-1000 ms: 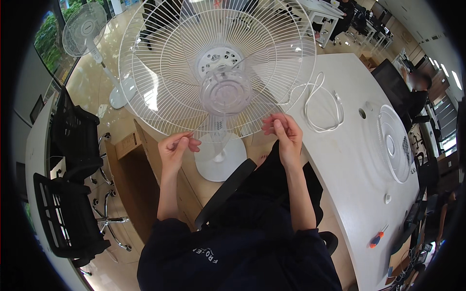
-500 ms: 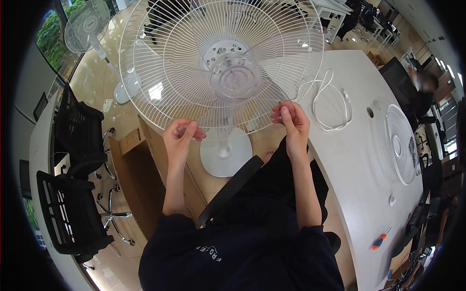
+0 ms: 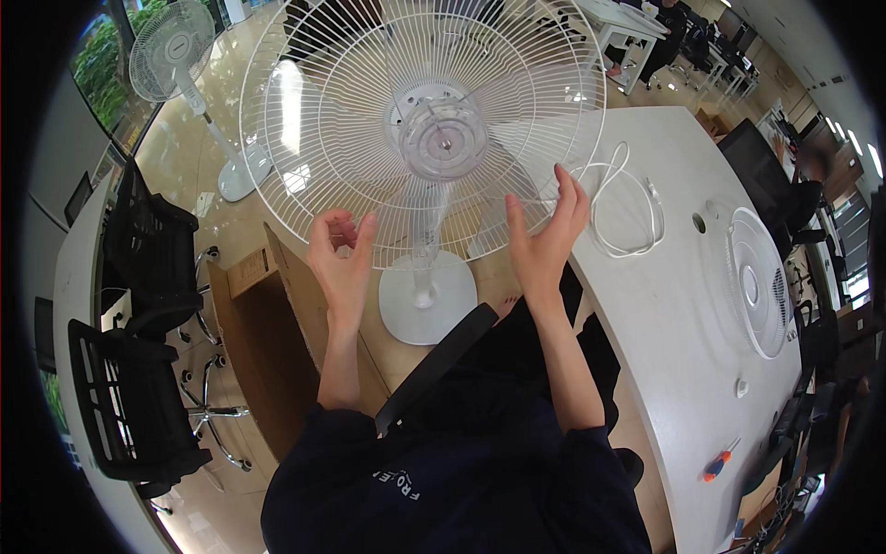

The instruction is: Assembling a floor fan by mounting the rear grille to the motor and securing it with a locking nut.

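Observation:
A white pedestal fan stands in front of me with its round wire rear grille (image 3: 286, 189) facing up toward me and its round base (image 3: 427, 319) on the floor. Clear plastic fan blades with a round see-through hub (image 3: 445, 140) sit at the grille's centre. My left hand (image 3: 341, 263) is by the lower left rim, its fingers curled and the thumb held apart, with nothing visible between them. At the lower right of the grille, my right hand (image 3: 549, 235) is open, thumb and fingers spread wide around nothing.
On the white table (image 3: 688, 332) at right lie a white power cord (image 3: 600, 222), a front grille (image 3: 752, 277), a small white part (image 3: 741, 388) and an orange-and-blue screwdriver (image 3: 718, 464). An open cardboard box (image 3: 263, 323), black chairs (image 3: 134, 406) and another fan (image 3: 173, 51) are at left.
Both hands have let go of the edges of the clear blades, and their fingers have spread. The blades now sit slightly farther back toward the grille's centre.

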Motion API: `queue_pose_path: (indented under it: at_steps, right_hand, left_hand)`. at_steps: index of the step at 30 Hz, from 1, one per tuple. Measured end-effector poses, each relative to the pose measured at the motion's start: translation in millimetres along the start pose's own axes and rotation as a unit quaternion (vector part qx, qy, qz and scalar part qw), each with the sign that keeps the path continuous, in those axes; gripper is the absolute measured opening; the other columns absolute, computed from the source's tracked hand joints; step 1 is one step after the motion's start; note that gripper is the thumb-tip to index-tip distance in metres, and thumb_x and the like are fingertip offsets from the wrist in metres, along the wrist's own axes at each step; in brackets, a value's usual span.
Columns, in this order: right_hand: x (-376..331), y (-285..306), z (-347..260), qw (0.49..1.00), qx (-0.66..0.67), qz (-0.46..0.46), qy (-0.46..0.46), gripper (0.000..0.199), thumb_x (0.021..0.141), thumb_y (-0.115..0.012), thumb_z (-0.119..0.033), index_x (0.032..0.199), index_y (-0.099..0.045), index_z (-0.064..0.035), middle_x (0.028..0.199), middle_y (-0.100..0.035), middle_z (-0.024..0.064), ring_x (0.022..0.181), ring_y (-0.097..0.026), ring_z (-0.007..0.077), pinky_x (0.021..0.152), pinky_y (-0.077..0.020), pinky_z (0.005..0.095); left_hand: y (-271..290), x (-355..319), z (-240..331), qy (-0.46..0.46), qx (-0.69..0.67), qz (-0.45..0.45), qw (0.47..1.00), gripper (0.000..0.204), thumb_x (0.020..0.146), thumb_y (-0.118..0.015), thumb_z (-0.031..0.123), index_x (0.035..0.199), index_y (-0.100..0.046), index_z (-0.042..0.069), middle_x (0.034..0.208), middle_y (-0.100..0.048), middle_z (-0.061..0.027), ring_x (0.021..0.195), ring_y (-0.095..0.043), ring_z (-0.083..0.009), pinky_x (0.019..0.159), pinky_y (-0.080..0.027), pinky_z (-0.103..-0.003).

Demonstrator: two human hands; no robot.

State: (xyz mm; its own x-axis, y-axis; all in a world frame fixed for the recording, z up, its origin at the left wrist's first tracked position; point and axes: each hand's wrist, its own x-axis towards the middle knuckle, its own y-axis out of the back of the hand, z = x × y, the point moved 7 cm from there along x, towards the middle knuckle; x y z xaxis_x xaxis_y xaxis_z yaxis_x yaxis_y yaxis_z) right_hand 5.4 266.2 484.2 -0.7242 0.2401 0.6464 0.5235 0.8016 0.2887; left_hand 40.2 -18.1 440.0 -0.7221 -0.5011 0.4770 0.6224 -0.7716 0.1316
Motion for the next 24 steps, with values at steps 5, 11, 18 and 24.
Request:
queue_pose_path:
  at_steps: [5,11,18,24]
  right_hand:
    - [16.9,-18.2,-78.8,0.960,-0.058,-0.024,0.274,0.080,0.066,-0.084,-0.022,0.136,-0.049,-0.0075,0.139,-0.043,0.0144,0.118,-0.044,0.0368,0.098,-0.0374,0.0446]
    - [28.0,-48.0,-97.0,0.941,-0.060,-0.092,0.320,0.082,0.063,-0.084,-0.026,0.135,-0.050,-0.0075,0.137,-0.046,0.0102,0.107,-0.048,0.0343,0.091,-0.0417,0.0437]
    - [33.2,-55.3,-88.9,0.948,-0.068,-0.042,0.308,0.079,0.063,-0.084,-0.033,0.129,-0.053,-0.0029,0.127,-0.050,0.0115,0.098,-0.049,0.0319,0.082,-0.0444,0.0419]
    - [29.5,-54.3,-80.3,0.965,-0.069,0.009,0.251,0.080,0.065,-0.085,-0.035,0.131,-0.051,-0.0026,0.125,-0.048,0.0164,0.098,-0.048,0.0324,0.080,-0.0445,0.0423]
  left_hand:
    - [29.5,-4.9,37.3,-0.237,0.233,0.160,0.929,0.037,0.084,-0.073,0.017,0.110,-0.053,0.000,0.110,-0.056,-0.0130,0.096,-0.056,-0.0190,0.085,-0.045,-0.031]
    - [54.4,42.3,-41.1,0.035,-0.151,0.053,0.986,0.046,0.095,-0.058,0.012,0.136,-0.041,0.002,0.129,-0.053,-0.0153,0.118,-0.053,-0.0229,0.100,-0.042,-0.037]
    - [31.2,38.6,-79.7,0.086,-0.181,-0.035,0.979,0.048,0.098,-0.057,0.020,0.139,-0.044,-0.001,0.122,-0.060,-0.0116,0.106,-0.060,-0.0160,0.091,-0.048,-0.030]
    - [23.4,39.1,-99.0,0.083,-0.229,-0.049,0.969,0.048,0.095,-0.061,0.017,0.138,-0.046,-0.001,0.122,-0.060,-0.0101,0.105,-0.059,-0.0153,0.089,-0.050,-0.030]
